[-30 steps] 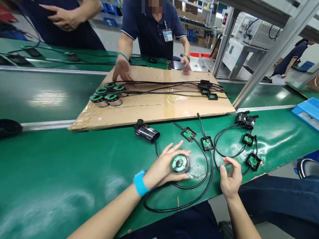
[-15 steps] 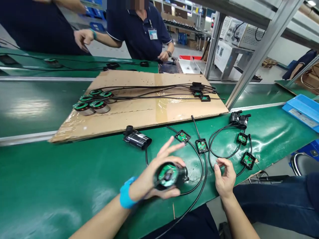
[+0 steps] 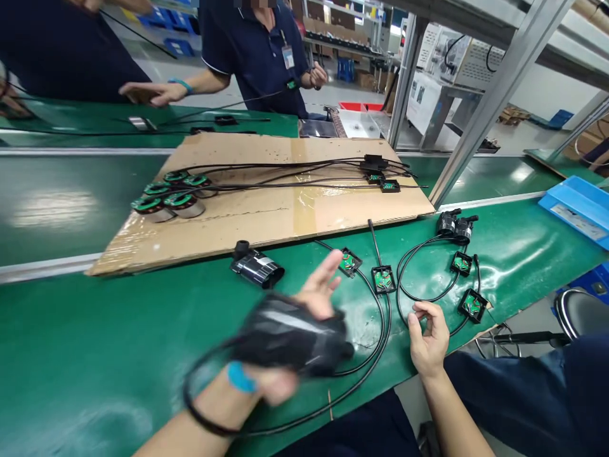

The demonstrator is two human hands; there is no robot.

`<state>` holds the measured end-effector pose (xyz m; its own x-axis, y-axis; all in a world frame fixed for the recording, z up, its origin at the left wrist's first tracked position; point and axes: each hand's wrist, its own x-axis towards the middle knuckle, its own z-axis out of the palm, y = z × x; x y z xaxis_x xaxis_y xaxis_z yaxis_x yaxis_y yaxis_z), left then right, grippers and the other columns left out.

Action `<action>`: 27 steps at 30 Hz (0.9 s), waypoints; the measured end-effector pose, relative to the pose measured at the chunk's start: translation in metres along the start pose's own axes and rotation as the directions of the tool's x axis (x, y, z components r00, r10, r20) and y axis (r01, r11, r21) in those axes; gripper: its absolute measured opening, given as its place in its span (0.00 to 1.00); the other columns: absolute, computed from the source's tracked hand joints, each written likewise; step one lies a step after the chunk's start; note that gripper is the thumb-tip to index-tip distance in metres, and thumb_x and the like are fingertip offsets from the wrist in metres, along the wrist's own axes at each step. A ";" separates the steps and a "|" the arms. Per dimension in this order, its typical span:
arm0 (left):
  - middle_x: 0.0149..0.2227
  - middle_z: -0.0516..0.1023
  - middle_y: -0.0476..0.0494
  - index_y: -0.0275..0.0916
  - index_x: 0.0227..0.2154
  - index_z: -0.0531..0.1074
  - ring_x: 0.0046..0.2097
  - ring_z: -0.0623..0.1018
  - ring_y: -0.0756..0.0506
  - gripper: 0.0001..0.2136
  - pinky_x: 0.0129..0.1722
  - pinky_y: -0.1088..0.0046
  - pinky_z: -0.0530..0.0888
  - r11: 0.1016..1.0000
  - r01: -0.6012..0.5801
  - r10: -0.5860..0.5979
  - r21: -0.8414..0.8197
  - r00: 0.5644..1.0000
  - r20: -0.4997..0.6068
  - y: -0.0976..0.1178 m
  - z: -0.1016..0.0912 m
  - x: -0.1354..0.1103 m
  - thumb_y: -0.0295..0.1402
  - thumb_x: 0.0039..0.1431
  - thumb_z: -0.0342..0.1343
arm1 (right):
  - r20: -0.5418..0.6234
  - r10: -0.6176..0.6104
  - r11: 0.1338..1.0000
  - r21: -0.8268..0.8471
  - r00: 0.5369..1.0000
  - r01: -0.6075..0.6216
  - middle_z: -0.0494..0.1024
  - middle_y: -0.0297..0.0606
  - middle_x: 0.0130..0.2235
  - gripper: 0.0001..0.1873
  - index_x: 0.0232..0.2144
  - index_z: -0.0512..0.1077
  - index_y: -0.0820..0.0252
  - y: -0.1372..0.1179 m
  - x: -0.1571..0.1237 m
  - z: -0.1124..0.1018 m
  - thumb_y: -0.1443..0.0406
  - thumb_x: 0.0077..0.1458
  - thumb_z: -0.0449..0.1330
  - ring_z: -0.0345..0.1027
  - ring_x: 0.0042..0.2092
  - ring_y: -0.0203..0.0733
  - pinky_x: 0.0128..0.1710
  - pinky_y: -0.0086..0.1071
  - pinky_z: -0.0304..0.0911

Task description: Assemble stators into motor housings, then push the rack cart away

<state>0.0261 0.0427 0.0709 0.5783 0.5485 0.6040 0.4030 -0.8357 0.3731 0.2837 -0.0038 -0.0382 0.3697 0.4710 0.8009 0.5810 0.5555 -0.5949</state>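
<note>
A black pump housing with a cable is gripped in my left hand, above the green mat. It is blurred by motion and lies sideways, its thumb side towards me. The cable loops over my wrist and runs right along the mat. My right hand rests by the looped cables, fingers loosely curled, thumb apart, nothing visible in it. Close by are two small black boxes with green circuit boards, one box and another box. A second black pump housing lies beyond my left hand.
Behind is a cardboard sheet bearing several round motor parts and cabled boxes. At right stand two black pumps, more open boxes and a blue bin. A metal post slants up. Co-workers stand across the bench.
My left hand has turned the pump housing, so its open end with the round green board no longer faces me. Its cable now loops across my wrist. My right hand stays put.
</note>
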 end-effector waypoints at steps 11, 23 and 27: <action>0.72 0.56 0.35 0.44 0.45 0.78 0.73 0.47 0.22 0.29 0.65 0.31 0.57 0.980 0.107 -0.090 -0.169 0.990 0.107 0.001 0.000 0.001 0.40 0.36 0.77 | 0.002 -0.065 0.998 -0.017 0.998 0.065 0.73 0.39 0.41 0.09 0.47 0.71 0.59 0.000 0.003 -0.001 0.65 0.65 0.59 0.69 0.36 0.39 0.37 0.37 0.70; 0.68 0.62 0.36 0.47 0.47 0.78 0.72 0.52 0.22 0.27 0.64 0.32 0.58 0.989 0.082 -0.090 0.126 0.994 0.061 0.056 -0.017 -0.001 0.36 0.39 0.75 | 0.331 -0.374 0.927 0.105 0.866 0.360 0.79 0.37 0.37 0.09 0.46 0.72 0.57 -0.025 0.007 -0.004 0.68 0.62 0.62 0.73 0.37 0.42 0.38 0.38 0.69; 0.63 0.67 0.35 0.45 0.46 0.78 0.68 0.64 0.29 0.30 0.64 0.47 0.68 0.979 0.199 -0.200 -0.036 0.980 -0.005 0.052 -0.029 -0.014 0.43 0.37 0.78 | 0.603 -0.433 0.899 0.239 0.670 0.366 0.79 0.42 0.42 0.15 0.52 0.70 0.58 -0.041 0.000 -0.001 0.60 0.67 0.59 0.74 0.43 0.48 0.46 0.45 0.69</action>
<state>0.0186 -0.0093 0.1022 0.4829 0.7042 0.5206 0.4848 -0.7100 0.5108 0.2600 -0.0275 -0.0139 -0.4415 0.4882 0.7528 0.4846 0.8358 -0.2579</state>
